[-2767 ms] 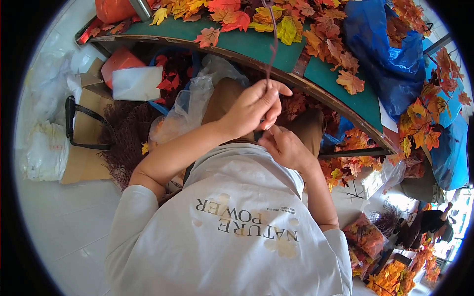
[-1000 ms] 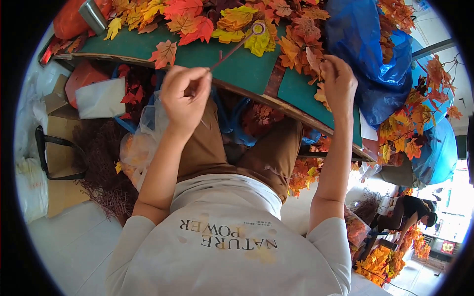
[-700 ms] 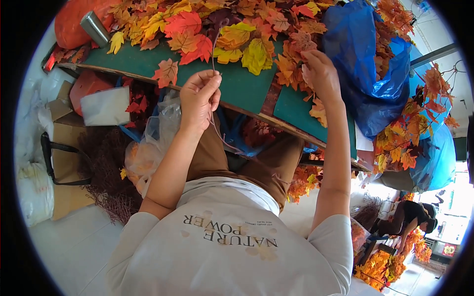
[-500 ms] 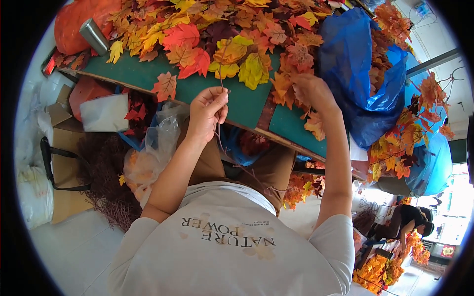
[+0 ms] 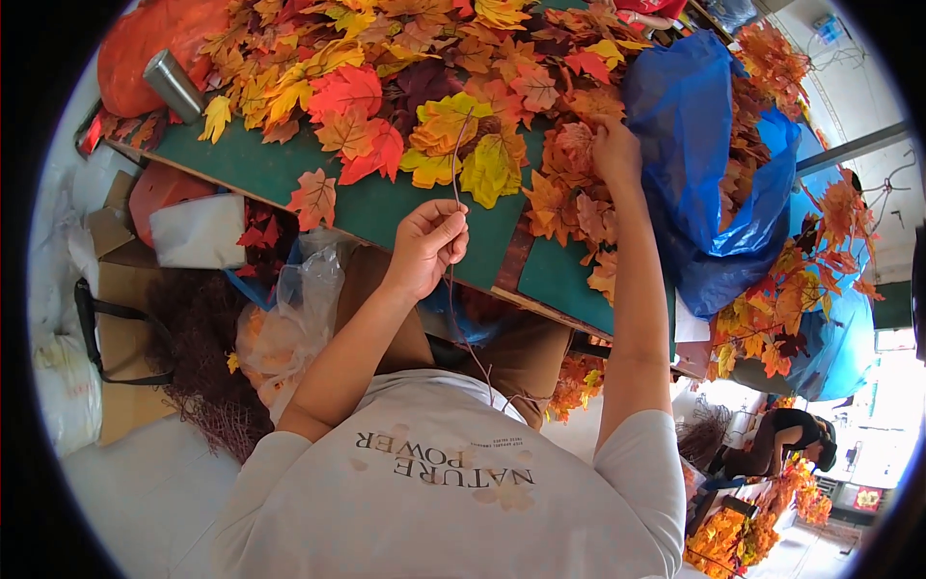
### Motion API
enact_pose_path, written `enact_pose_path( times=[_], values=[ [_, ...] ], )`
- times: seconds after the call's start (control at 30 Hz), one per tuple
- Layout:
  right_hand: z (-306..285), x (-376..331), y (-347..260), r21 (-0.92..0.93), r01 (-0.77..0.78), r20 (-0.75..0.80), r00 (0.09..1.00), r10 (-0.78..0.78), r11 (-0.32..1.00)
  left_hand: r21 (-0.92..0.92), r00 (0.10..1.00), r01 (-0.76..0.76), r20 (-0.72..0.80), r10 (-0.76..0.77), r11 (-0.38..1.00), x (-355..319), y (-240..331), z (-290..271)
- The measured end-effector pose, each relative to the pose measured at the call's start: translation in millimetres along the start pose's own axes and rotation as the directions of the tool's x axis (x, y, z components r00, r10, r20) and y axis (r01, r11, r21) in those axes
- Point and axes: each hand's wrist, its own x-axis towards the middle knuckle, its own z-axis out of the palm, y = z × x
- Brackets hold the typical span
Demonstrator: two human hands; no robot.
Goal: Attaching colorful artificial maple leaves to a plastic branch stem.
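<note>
My left hand (image 5: 427, 243) is closed on a thin brown twig stem (image 5: 455, 169) that rises over the green table (image 5: 386, 207) and trails down toward my lap. My right hand (image 5: 610, 147) reaches far forward into a heap of orange, red and yellow artificial maple leaves (image 5: 453, 87), its fingers pinching an orange leaf (image 5: 571, 145) at the heap's right side, next to a blue plastic bag (image 5: 709, 164).
A metal cylinder (image 5: 174, 85) lies at the table's far left by an orange bag (image 5: 145, 48). Cardboard boxes (image 5: 121, 299), a clear plastic bag (image 5: 289, 318) and brown twigs (image 5: 207, 376) sit on the floor left. Another person (image 5: 781, 434) bends over leaves at lower right.
My hands have separated: the left has risen over the table edge with the stem, and the right has reached forward into the leaf heap and pinched an orange leaf.
</note>
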Motion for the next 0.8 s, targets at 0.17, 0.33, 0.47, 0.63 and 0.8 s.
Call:
enact_pose_path(
  times=[0.17, 0.33, 0.47, 0.63, 0.8],
  values=[
    [5.7, -0.7, 15.0, 0.214, 0.186, 0.031, 0.980, -0.196, 0.959, -0.031, 0.999, 0.019, 0.051, -0.017, 0.999, 2.2, -0.5, 1.2],
    [-5.5, -25.6, -7.7, 0.311, 0.185, 0.122, 0.965, -0.232, 0.932, -0.056, 1.000, 0.000, 0.010, 0.001, 0.998, -1.4, -1.6, -2.3],
    [-30.8, -54.8, -28.0, 0.517, 0.195, -0.090, 0.981, -0.173, 0.834, -0.080, 1.000, -0.017, 0.021, 0.019, 0.997, -3.5, -0.7, -3.9],
    [-65.7, -109.1, -59.1, 0.922, 0.048, 0.063, 0.961, -0.270, 0.385, -0.133, 1.000, 0.017, 0.003, -0.017, 0.991, -13.2, 4.2, 2.5],
    [-32.9, -184.9, -87.7, 0.885, -0.324, 0.221, 0.924, -0.313, -0.333, -0.181, 0.981, 0.127, 0.171, -0.096, 0.975, -40.3, 11.8, 43.7]
  ],
)
